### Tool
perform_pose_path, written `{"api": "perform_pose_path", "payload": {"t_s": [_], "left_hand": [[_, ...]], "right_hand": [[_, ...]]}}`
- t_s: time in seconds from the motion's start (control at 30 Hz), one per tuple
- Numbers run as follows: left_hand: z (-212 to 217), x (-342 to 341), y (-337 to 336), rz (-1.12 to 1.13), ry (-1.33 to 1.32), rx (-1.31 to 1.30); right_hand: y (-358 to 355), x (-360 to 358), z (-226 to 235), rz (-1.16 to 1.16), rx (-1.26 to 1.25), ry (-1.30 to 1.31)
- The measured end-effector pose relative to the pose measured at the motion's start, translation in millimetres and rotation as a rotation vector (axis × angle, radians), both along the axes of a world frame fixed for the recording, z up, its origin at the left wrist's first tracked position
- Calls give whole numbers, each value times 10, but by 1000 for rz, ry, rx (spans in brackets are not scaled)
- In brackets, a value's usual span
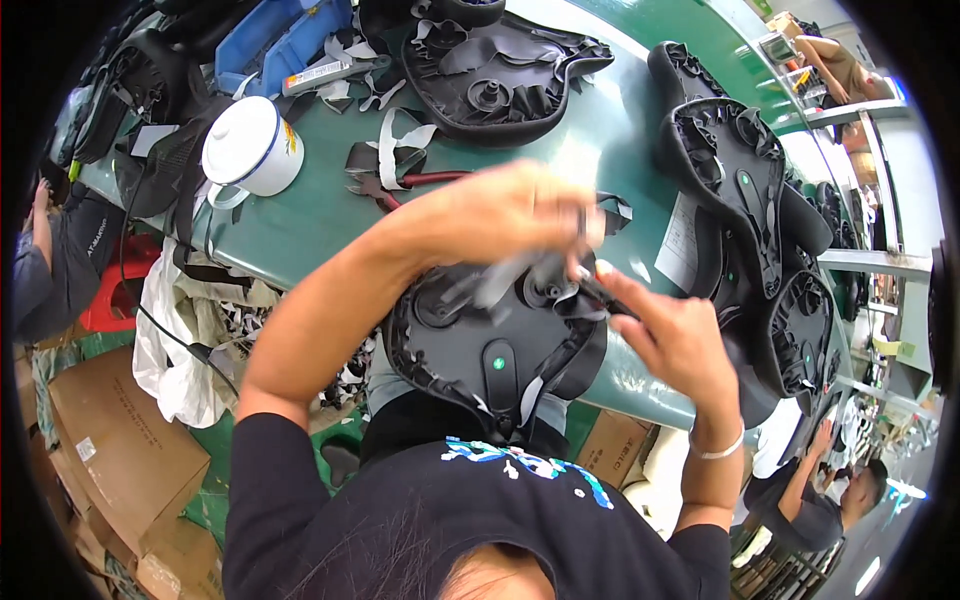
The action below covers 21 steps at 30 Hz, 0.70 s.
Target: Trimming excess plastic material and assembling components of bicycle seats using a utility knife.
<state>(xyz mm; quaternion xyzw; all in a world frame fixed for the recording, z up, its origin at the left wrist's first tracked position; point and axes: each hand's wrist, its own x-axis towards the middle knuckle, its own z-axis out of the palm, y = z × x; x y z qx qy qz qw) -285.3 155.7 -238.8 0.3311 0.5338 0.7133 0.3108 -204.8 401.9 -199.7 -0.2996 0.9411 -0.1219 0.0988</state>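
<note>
A black bike-type saddle (462, 345) lies underside up at the near table edge, over my lap, its narrow end toward me. My right hand (678, 340) grips its far right rim, with thumb and fingers closed on the edge material. My left hand (520, 208) is over the far part of the saddle, smeared by motion. Its fingers look curled around something dark that I cannot make out. Blurred grey strips (495, 285) lie or hang beneath it. Just beyond my left forearm are red-handled pliers (375, 190), partly hidden by the arm.
A white enamel mug (250, 147) stands at the left, near a blue bin (270, 45) and fabric scraps (350, 75). Another upturned saddle (500, 75) lies at the back. More saddles (735, 165) are piled at the right beside a paper sheet (680, 240). Co-workers sit at both sides.
</note>
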Motion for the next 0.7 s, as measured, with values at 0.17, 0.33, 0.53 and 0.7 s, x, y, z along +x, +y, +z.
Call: {"api": "perform_pose_path", "payload": {"t_s": [0.17,0.33,0.53,0.7], "left_hand": [[226,-174,-228,801,-265,519],[601,119,-663,1568,69,957],[-93,312,-301,449,705,-1034],[-114,-18,-493,548,411,-622]], "right_hand": [[-103,770,-122,-275,-6,-11],[-487,1241,-159,-895,-492,-537],[-305,920,-655,-902,-957,-148],[23,212,-211,-1032,-1007,115]]}}
